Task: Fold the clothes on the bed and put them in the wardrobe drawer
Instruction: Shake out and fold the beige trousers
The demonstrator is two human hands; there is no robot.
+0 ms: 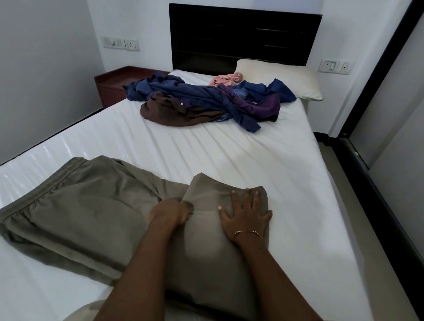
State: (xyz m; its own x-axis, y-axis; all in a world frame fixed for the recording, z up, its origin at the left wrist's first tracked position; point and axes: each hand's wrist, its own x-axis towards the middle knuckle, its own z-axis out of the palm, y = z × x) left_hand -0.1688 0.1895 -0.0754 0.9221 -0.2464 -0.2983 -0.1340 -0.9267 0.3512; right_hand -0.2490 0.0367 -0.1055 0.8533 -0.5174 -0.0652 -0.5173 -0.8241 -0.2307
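Olive-grey trousers lie across the near part of the white bed, their legs folded over towards the right. My left hand grips the cloth at the fold, its fingers curled into the fabric. Flat on the folded part beside it, my right hand presses down with spread fingers. A heap of unfolded clothes in blue, purple, brown and pink lies near the head of the bed.
A cream pillow rests against the dark headboard. A red-brown bedside table stands at the bed's far left. A dark-framed wardrobe door runs along the right, with a strip of floor between it and the bed.
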